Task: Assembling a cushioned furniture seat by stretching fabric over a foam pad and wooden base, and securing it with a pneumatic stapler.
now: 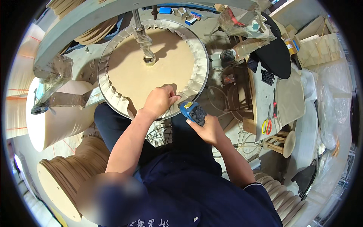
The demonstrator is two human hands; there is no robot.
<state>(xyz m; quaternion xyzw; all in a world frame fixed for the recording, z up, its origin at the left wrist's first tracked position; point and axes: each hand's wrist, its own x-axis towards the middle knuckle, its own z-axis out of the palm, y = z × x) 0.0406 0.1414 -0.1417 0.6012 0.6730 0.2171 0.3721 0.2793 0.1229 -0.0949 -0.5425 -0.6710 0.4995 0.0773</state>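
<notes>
Before me lies a round tan board (pixel 124 77) inside a metal ring, with cream fabric (pixel 199 62) folded in pleats over its edge all the way round. My left hand (pixel 160 101) is closed at the near right part of this rim, its fingers pinching the fabric edge. A blue and black staple gun (pixel 194 112) is gripped in my right hand (pixel 210 130). Its nose points at the pleats just right of my left fingers; whether it touches them I cannot tell. A metal rod wrapped in plastic (pixel 145 43) comes down onto the board's middle.
At the right, a bench holds scissors (pixel 267 126), a screwdriver (pixel 275 108) and black strips (pixel 267 77). Stacked round boards (pixel 72 166) stand at lower left, below a large white roll (pixel 62 121). A grey curved frame (pixel 75 22) arches overhead. Small boxes (pixel 193 19) lie at the back.
</notes>
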